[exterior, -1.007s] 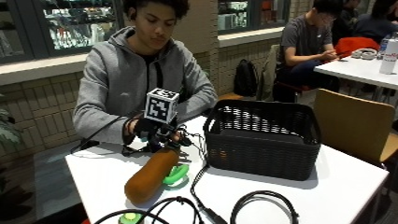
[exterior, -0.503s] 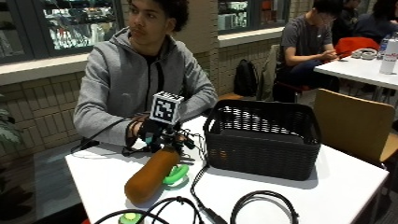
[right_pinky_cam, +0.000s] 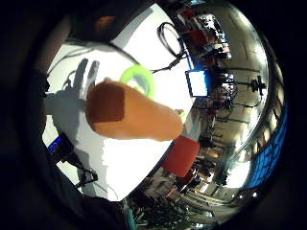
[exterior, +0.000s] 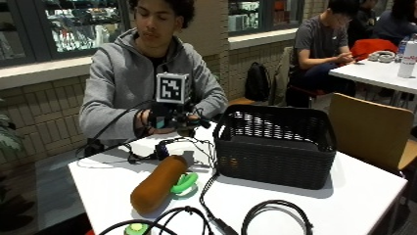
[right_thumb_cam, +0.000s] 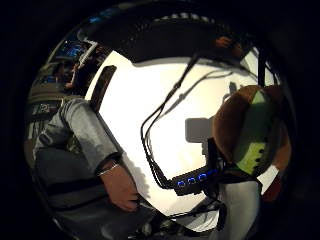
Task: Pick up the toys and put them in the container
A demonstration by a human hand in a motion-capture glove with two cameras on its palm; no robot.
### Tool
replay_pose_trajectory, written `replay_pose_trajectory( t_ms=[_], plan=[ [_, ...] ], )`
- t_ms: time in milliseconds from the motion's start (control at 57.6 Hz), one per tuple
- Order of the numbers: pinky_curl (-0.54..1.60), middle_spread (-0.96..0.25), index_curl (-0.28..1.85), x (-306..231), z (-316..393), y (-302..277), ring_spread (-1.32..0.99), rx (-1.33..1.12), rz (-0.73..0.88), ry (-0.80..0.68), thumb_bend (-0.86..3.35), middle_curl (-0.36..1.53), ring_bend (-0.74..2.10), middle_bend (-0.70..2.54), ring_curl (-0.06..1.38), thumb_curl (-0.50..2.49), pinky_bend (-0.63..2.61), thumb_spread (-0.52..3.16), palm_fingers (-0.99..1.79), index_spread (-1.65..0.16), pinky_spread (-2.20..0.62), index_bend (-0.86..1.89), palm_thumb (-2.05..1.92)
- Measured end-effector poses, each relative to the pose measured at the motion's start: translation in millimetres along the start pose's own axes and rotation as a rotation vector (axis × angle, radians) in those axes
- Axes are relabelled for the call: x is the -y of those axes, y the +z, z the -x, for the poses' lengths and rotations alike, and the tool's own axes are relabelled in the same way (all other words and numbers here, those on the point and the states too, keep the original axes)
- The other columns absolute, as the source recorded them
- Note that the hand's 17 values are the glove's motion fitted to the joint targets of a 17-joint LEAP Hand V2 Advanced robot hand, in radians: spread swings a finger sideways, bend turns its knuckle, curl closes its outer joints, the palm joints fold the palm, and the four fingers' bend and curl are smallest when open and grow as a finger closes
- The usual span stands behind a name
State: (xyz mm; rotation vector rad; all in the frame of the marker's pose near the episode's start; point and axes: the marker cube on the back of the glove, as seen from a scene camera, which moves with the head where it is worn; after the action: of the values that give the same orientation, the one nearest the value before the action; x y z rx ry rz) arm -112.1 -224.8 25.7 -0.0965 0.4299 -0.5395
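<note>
A person in a grey hoodie sits at the far left side of a white desk (exterior: 365,191). The gloved right hand (exterior: 171,119) is raised above the desk's far left part, just left of the black basket (exterior: 273,144), with nothing seen in its grasp; whether its fingers are spread or curled I cannot tell, as the rig on the hand hides them. The bare left hand (right_thumb_cam: 121,187) rests at the desk's far edge, close to the person's body.

The basket, a dark woven-look container with open top, stands on the right half of the desk; nothing can be made out inside it from the outside view.

Two toys lie on the near left part of the desk, well apart from the hand. One is a long brown plush toy (exterior: 158,183) shaped like a sausage or carrot, lying on its side with its far end pointing toward the hand. A bright green ring toy (exterior: 183,183) lies touching its right side, partly tucked under it. Both palm views show the brown toy (right_pinky_cam: 129,116) below the palm, with the green ring (right_pinky_cam: 139,79) beside it on the white surface.

A small green and yellow object (exterior: 137,228) sits at the near edge of the desk, among looping black cables (exterior: 273,208)
</note>
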Motion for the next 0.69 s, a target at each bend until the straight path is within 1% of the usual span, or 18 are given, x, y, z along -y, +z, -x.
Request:
replay_pose_trajectory(
  t_ms=[69, 87, 139, 156, 260, 295, 347, 382, 417, 451, 538, 573, 625, 642, 677, 694],
  plan=[
    [0.3, -0.01, 0.62, 9.1, -14.7, -32.6, -0.11, -0.041, -0.047, -0.149, 0.16, 0.4, 0.12, 0.26, 0.03, 0.41, 0.19, 1.39, -0.05, -0.22, -0.01, 1.4, 0.51],
    [0.3, -0.01, 0.62, 13.0, -12.7, -40.3, -0.11, -0.051, -0.063, -0.149, 0.16, 0.4, 0.13, 0.26, 0.03, 0.41, 0.18, 1.39, -0.05, -0.22, -0.01, 1.4, 0.51],
    [0.3, -0.01, 0.61, 30.5, -2.8, -60.5, -0.11, -0.06, -0.11, -0.046, 0.15, 0.41, 0.13, 0.26, 0.04, 0.41, 0.18, 1.39, -0.04, -0.22, -0.01, 1.4, 0.51],
    [0.3, -0.01, 0.61, 36.5, -2.3, -65.9, -0.11, -0.062, -0.121, -0.033, 0.15, 0.41, 0.13, 0.26, 0.04, 0.41, 0.18, 1.39, -0.04, -0.22, -0.01, 1.41, 0.51],
    [0.3, -0.02, 0.6, 74.2, -13.7, -90.8, -0.12, -0.052, -0.135, -0.076, 0.15, 0.42, 0.14, 0.29, 0.04, 0.42, 0.18, 1.39, -0.02, -0.22, -0.01, 1.42, 0.53],
    [0.3, -0.03, 0.6, 87.4, -7.9, -98.0, -0.12, 0.007, -0.131, -0.074, 0.14, 0.42, 0.14, 0.3, 0.04, 0.42, 0.19, 1.38, -0.02, -0.21, -0.01, 1.42, 0.54],
    [0.3, -0.03, 0.59, 108.0, 7.5, -109.3, -0.12, 0.162, -0.109, 0.003, 0.14, 0.43, 0.14, 0.31, 0.05, 0.43, 0.18, 1.38, -0.01, -0.21, -0.01, 1.43, 0.55],
    [0.3, -0.03, 0.59, 121.3, 5.1, -109.9, -0.13, 0.126, -0.094, 0.021, 0.14, 0.43, 0.15, 0.31, 0.05, 0.43, 0.18, 1.38, -0.01, -0.21, -0.01, 1.43, 0.55],
    [0.3, -0.04, 0.59, 131.5, -3.7, -106.5, -0.13, 0.016, -0.081, -0.012, 0.14, 0.43, 0.15, 0.31, 0.05, 0.43, 0.18, 1.38, -0.01, -0.21, -0.01, 1.44, 0.56],
    [0.31, -0.04, 0.59, 139.5, -7.1, -104.9, -0.13, -0.034, -0.068, -0.038, 0.14, 0.43, 0.15, 0.32, 0.06, 0.44, 0.19, 1.39, -0.01, -0.21, -0.01, 1.44, 0.57],
    [0.31, -0.04, 0.58, 154.3, -7.9, -105.0, -0.14, -0.035, -0.042, -0.084, 0.13, 0.44, 0.15, 0.32, 0.06, 0.44, 0.19, 1.39, -0.01, -0.21, -0.01, 1.44, 0.57],
    [0.31, -0.04, 0.58, 159.6, -6.2, -107.0, -0.14, 0.0, -0.03, -0.04, 0.12, 0.44, 0.16, 0.32, 0.07, 0.44, 0.19, 1.39, -0.01, -0.21, -0.01, 1.44, 0.57],
    [0.33, -0.03, 0.54, 167.1, -1.3, -110.5, -0.14, 0.06, -0.001, 0.108, 0.09, 0.43, 0.18, 0.3, 0.08, 0.42, 0.23, 1.39, -0.08, -0.21, -0.01, 1.31, 0.53],
    [0.33, -0.03, 0.53, 167.3, -1.5, -110.5, -0.13, 0.05, 0.009, 0.12, 0.08, 0.43, 0.18, 0.29, 0.09, 0.42, 0.25, 1.39, -0.11, -0.21, -0.01, 1.25, 0.5],
    [0.35, -0.01, 0.49, 163.7, -3.7, -110.2, -0.13, 0.01, 0.018, 0.053, 0.04, 0.42, 0.19, 0.26, 0.1, 0.4, 0.31, 1.37, -0.18, -0.2, -0.01, 1.07, 0.46],
    [0.36, 0.0, 0.44, 161.5, -5.0, -110.6, -0.12, -0.003, 0.016, 0.01, 0.01, 0.42, 0.21, 0.23, 0.11, 0.39, 0.37, 1.35, -0.27, -0.2, -0.01, 0.89, 0.4]
  ],
)
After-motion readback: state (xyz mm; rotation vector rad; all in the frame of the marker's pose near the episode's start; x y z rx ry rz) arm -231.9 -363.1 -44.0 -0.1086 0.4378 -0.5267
